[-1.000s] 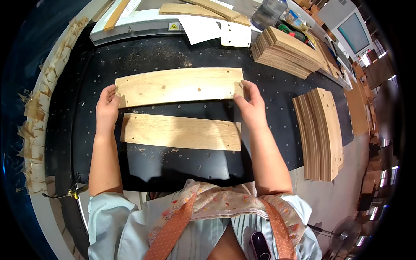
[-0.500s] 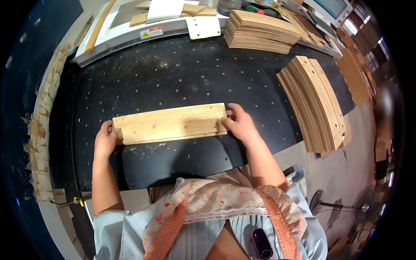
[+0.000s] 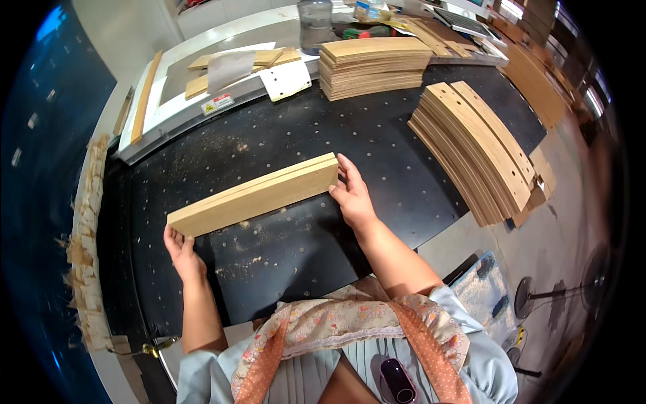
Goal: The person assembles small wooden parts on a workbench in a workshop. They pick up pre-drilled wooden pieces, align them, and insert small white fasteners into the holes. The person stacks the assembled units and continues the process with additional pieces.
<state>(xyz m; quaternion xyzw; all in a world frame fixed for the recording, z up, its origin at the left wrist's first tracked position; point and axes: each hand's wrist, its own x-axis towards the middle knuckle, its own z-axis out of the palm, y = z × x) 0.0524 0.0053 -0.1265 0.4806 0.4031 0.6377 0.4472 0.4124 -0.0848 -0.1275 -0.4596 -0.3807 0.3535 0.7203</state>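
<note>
A pale wooden board (image 3: 259,196) is held by its two ends above the black work table (image 3: 282,252). It is tipped up, so a long grooved edge faces upward and one broad side faces me. My left hand (image 3: 184,256) grips the left end from below, thumb on the near side. At the right end, my right hand (image 3: 352,192) is closed round the board, thumb in front and fingers behind. The board slants, its right end farther from me than its left.
Stacked boards (image 3: 373,67) stand at the far edge, and a second stack with holes (image 3: 471,145) is at the right. Behind them are a clear jug (image 3: 315,27), a white card (image 3: 286,81) and loose wood strips. A stand base (image 3: 525,297) is on the floor at right.
The board has been tilted from lying nearly flat to standing on edge, and its left end has come nearer to me. Both hands kept hold. The view has shifted too.
</note>
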